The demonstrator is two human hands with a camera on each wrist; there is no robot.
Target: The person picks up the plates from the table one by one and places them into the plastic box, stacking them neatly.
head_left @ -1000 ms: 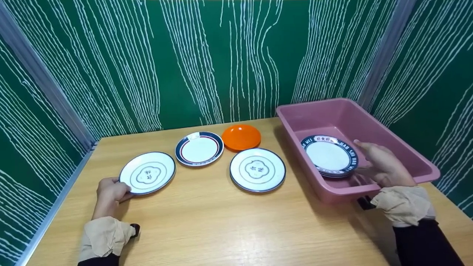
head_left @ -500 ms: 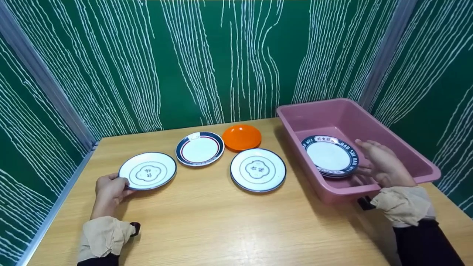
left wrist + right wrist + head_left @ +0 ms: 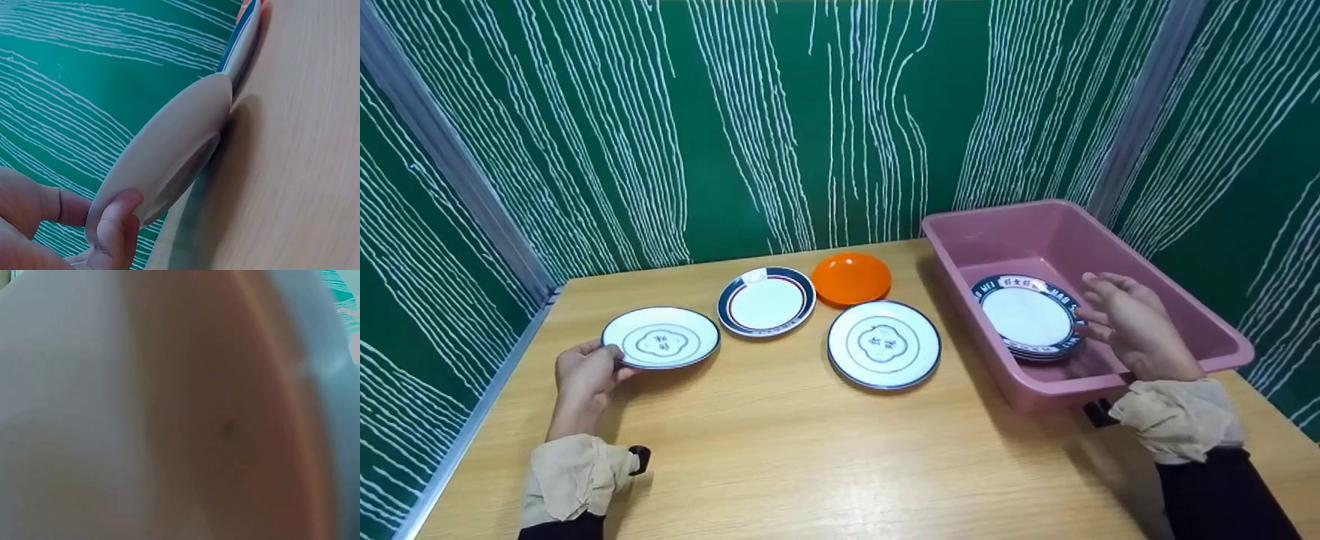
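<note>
Your left hand (image 3: pixel 585 373) pinches the flower-motif plate (image 3: pixel 661 337) by its near rim, tilted up off the table (image 3: pixel 780 450), left of the pink tub (image 3: pixel 1222 352). Your right hand (image 3: pixel 1136 330) hovers, fingers apart, beside the stacked plates (image 3: pixel 1027 315). That thin rim grip risks a slip.

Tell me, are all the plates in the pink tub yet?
Not yet. A small stack of plates already sits in the pink tub, with the right hand open beside it. The left hand pinches the flower plate, lifting its edge. The striped plate, orange dish and another flower plate wait on the table.
</note>
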